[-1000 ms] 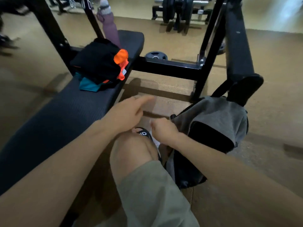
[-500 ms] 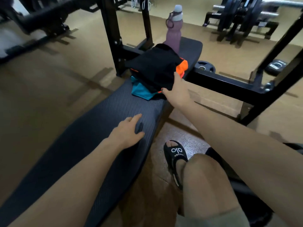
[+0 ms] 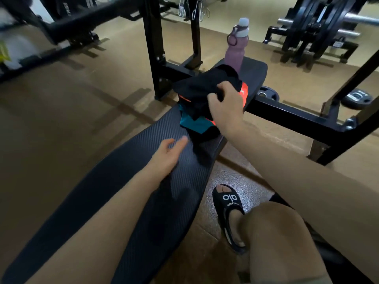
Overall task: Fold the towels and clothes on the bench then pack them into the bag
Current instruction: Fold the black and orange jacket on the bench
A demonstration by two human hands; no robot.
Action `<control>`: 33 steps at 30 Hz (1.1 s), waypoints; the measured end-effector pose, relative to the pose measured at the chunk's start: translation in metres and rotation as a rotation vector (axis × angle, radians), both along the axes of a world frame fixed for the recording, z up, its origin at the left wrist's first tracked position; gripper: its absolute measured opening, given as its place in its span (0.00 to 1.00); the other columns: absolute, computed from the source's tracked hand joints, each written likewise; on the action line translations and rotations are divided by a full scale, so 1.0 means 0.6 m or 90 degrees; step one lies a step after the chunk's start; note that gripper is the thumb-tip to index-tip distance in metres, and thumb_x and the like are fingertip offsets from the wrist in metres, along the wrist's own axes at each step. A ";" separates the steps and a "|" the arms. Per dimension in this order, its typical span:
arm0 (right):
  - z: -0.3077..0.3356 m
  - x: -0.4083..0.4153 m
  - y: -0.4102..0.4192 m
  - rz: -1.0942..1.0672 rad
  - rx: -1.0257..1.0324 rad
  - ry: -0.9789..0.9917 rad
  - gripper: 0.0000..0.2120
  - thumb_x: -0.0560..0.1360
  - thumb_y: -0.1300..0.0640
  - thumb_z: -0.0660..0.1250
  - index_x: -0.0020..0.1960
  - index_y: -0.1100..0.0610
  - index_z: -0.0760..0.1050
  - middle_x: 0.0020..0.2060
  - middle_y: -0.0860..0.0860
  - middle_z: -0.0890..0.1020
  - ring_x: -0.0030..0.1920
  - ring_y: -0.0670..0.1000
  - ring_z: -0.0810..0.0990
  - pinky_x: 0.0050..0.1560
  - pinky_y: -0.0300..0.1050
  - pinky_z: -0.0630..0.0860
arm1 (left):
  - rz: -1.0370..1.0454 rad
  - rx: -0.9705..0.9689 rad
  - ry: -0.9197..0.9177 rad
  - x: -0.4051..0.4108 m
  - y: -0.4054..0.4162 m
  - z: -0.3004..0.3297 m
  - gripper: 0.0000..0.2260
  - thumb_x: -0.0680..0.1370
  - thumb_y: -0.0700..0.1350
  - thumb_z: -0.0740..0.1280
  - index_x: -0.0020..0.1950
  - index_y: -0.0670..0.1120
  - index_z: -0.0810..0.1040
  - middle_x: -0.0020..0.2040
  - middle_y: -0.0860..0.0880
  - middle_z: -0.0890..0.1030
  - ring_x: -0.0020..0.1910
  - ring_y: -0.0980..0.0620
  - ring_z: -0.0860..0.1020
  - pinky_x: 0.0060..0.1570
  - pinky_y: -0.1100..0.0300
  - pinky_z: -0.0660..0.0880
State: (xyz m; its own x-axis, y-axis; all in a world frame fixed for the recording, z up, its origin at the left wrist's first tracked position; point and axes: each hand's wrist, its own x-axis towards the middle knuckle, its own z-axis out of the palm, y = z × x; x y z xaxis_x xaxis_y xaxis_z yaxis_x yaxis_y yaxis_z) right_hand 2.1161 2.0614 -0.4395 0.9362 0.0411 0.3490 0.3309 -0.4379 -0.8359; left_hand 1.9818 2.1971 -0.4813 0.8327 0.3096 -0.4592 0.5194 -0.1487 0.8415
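Right hand (image 3: 225, 107) closed on the black garment (image 3: 205, 87) at the top of the pile, fingers curled into the cloth near its right side, a fold bunched under them. Left hand (image 3: 166, 156) hovering low over the bare bench pad (image 3: 114, 193), fingers loose and spread, holding nothing, just short of the pile's near edge. Pile sat toward the far end of the bench, beyond both hands; right hand plainly the nearer, already on it. Black garment crumpled and limp, draped wide across the pile, long axis running roughly left to right, left edge hanging free. Beneath it an orange garment (image 3: 244, 91) showing at the right and a teal garment (image 3: 194, 124) poking out toward the left hand. Purple water bottle (image 3: 234, 52) upright just behind the pile. Bag not in view. Likely next: drawing the black piece toward the open pad, left hand well placed to catch the loose left edge and spread it flat
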 end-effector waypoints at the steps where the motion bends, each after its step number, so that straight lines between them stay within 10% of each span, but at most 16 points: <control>1: 0.022 -0.040 0.011 0.058 0.008 -0.068 0.02 0.75 0.62 0.64 0.48 0.58 0.75 0.37 0.47 0.76 0.38 0.43 0.74 0.40 0.34 0.69 | 0.051 -0.089 -0.006 -0.003 0.000 0.020 0.34 0.77 0.71 0.59 0.77 0.53 0.64 0.72 0.48 0.73 0.66 0.49 0.74 0.68 0.50 0.69; 4: 0.061 -0.171 0.036 0.267 -0.037 -0.194 0.05 0.71 0.63 0.65 0.46 0.59 0.76 0.40 0.50 0.78 0.42 0.49 0.77 0.46 0.43 0.73 | 0.109 -0.410 -0.107 -0.042 0.011 0.084 0.31 0.80 0.70 0.54 0.72 0.51 0.76 0.65 0.45 0.81 0.65 0.47 0.79 0.68 0.47 0.73; 7: 0.064 -0.281 0.045 0.500 -0.134 -0.143 0.04 0.71 0.62 0.66 0.45 0.57 0.75 0.39 0.49 0.77 0.40 0.48 0.76 0.43 0.48 0.75 | 0.169 -0.503 -0.173 -0.097 0.018 0.112 0.26 0.85 0.56 0.56 0.37 0.47 0.86 0.35 0.49 0.84 0.34 0.53 0.84 0.35 0.62 0.80; 9: 0.049 -0.321 0.038 0.569 -0.153 -0.055 0.05 0.71 0.62 0.68 0.45 0.56 0.74 0.38 0.48 0.77 0.37 0.45 0.74 0.39 0.46 0.74 | 0.205 -0.471 -0.158 -0.139 0.025 0.118 0.23 0.83 0.50 0.61 0.32 0.46 0.83 0.29 0.50 0.80 0.26 0.54 0.79 0.27 0.64 0.76; 16: -0.035 -0.346 0.001 0.411 -0.140 0.135 0.12 0.72 0.53 0.72 0.52 0.45 0.73 0.40 0.45 0.78 0.35 0.42 0.76 0.41 0.38 0.72 | 0.285 -0.383 -0.076 -0.309 0.098 0.104 0.13 0.77 0.51 0.65 0.54 0.45 0.83 0.44 0.45 0.86 0.41 0.47 0.85 0.42 0.53 0.76; 21: -0.112 -0.353 0.018 0.467 -0.484 0.289 0.46 0.69 0.33 0.70 0.79 0.39 0.50 0.70 0.54 0.64 0.70 0.58 0.64 0.71 0.58 0.67 | 0.285 -0.095 0.093 -0.414 0.173 0.061 0.16 0.77 0.46 0.67 0.65 0.48 0.76 0.53 0.43 0.82 0.50 0.41 0.82 0.45 0.50 0.79; 23: -0.129 -0.375 0.037 0.448 -0.574 0.217 0.37 0.73 0.39 0.69 0.77 0.44 0.59 0.68 0.54 0.69 0.69 0.59 0.67 0.66 0.58 0.70 | 0.257 0.078 0.136 -0.449 0.196 0.043 0.17 0.77 0.42 0.67 0.65 0.50 0.73 0.54 0.46 0.80 0.51 0.43 0.80 0.47 0.51 0.79; 27: -0.110 -0.410 0.069 0.424 -0.316 0.207 0.07 0.75 0.56 0.67 0.52 0.48 0.74 0.46 0.47 0.80 0.46 0.49 0.80 0.41 0.43 0.75 | 0.167 0.288 0.136 -0.486 0.229 0.016 0.35 0.76 0.49 0.73 0.79 0.51 0.60 0.73 0.43 0.69 0.67 0.42 0.72 0.66 0.48 0.72; 33: -0.036 -0.483 0.107 0.735 -0.186 0.257 0.11 0.67 0.57 0.72 0.43 0.44 0.75 0.36 0.45 0.77 0.36 0.42 0.74 0.39 0.40 0.72 | -0.222 0.484 -0.007 -0.460 0.182 -0.010 0.49 0.63 0.69 0.70 0.80 0.61 0.54 0.78 0.46 0.63 0.78 0.44 0.60 0.76 0.43 0.60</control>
State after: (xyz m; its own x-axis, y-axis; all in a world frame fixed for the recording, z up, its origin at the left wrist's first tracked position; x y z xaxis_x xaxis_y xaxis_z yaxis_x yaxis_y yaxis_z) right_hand 1.8262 2.1256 -0.4610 0.3411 0.9332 -0.1134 0.3869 -0.2493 -0.8878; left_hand 1.7058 2.3062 -0.4873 0.9411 0.2557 -0.2212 0.3312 -0.8282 0.4520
